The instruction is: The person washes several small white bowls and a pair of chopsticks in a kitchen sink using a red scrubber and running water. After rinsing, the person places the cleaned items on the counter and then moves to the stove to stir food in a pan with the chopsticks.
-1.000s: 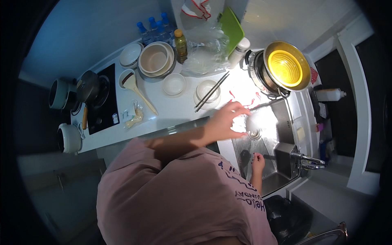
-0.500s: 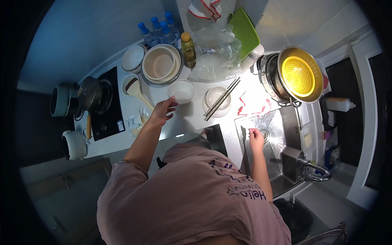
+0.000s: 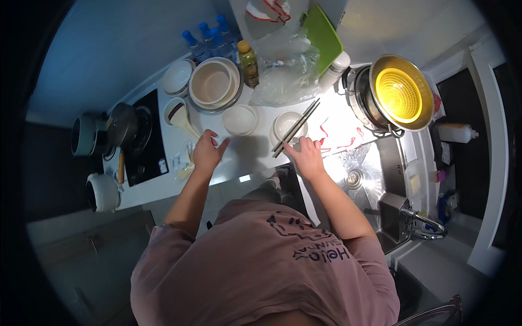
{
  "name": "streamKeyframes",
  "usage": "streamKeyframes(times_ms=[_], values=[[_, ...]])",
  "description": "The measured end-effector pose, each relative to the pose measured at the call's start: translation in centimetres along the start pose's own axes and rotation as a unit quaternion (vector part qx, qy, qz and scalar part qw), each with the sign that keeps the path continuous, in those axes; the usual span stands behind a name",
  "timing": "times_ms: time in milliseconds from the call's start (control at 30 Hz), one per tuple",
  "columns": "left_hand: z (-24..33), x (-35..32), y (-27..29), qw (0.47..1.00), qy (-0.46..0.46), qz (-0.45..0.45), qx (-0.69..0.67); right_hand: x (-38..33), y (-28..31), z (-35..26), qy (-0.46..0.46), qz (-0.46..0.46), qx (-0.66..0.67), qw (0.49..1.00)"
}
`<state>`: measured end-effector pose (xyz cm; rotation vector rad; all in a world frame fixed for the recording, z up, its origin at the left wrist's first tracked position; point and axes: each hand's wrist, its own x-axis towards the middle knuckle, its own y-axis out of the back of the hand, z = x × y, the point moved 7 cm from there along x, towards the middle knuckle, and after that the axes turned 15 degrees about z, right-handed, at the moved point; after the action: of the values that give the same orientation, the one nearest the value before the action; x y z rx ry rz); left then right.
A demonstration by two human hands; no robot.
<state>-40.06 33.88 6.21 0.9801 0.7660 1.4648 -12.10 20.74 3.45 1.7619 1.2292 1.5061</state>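
Over the counter's front part, my left hand (image 3: pixel 207 154) is open, thumb and fingers apart, beside the handle end of a long-handled ladle or spoon (image 3: pixel 186 124). Whether it touches that handle I cannot tell. The spoon's head rests in a white cup-like bowl (image 3: pixel 169 107). My right hand (image 3: pixel 308 158) reaches to the near side of a small white bowl (image 3: pixel 285 123), fingers apart. Its thumb is close to the lower ends of the chopsticks (image 3: pixel 296 128), which lie across that bowl. Between the two hands, farther back, sits another white bowl (image 3: pixel 238 120).
Stacked beige bowls (image 3: pixel 211 82), blue-capped bottles (image 3: pixel 200 51), an oil bottle (image 3: pixel 248 65) and a plastic bag (image 3: pixel 288 73) line the back. At right are a yellow strainer (image 3: pixel 398 95) in a metal basin and the sink (image 3: pixel 375 168). A pan (image 3: pixel 122 123) sits at left.
My right hand has moved from over the sink, left and forward, to the bowl with the chopsticks. My left hand has drawn slightly left and back, away from the other white bowl.
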Motion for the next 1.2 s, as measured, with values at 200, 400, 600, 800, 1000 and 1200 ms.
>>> streamKeyframes(times_ms=[200, 400, 600, 800, 1000, 1200], values=[[-5.6, -12.1, 2.8, 0.991, 0.113, -0.073, 0.013, 0.5, -2.3, -1.8, 0.077, 0.056, 0.022, 0.995], [-13.4, -21.1, 7.5, 0.986, 0.161, -0.033, -0.010, 0.5, -4.4, -2.9, 0.080, 0.044, -0.035, 0.995], [-23.9, -24.4, 14.6, 0.964, 0.245, 0.078, -0.063, 2.7, 5.6, -7.8, 0.050, 0.168, -0.100, 0.979], [-34.3, -19.5, 21.1, 0.964, 0.203, 0.131, -0.112, 0.1, 13.2, -17.2, -0.103, 0.299, 0.025, 0.948], [-39.5, -4.1, 29.3, 0.989, 0.023, 0.132, -0.059, 0.0, 13.0, -32.4, 0.016, 0.403, 0.050, 0.914], [-38.6, 16.5, 33.5, 0.962, -0.158, 0.174, 0.140, -0.6, 13.3, -40.1, -0.075, 0.389, 0.080, 0.915]])
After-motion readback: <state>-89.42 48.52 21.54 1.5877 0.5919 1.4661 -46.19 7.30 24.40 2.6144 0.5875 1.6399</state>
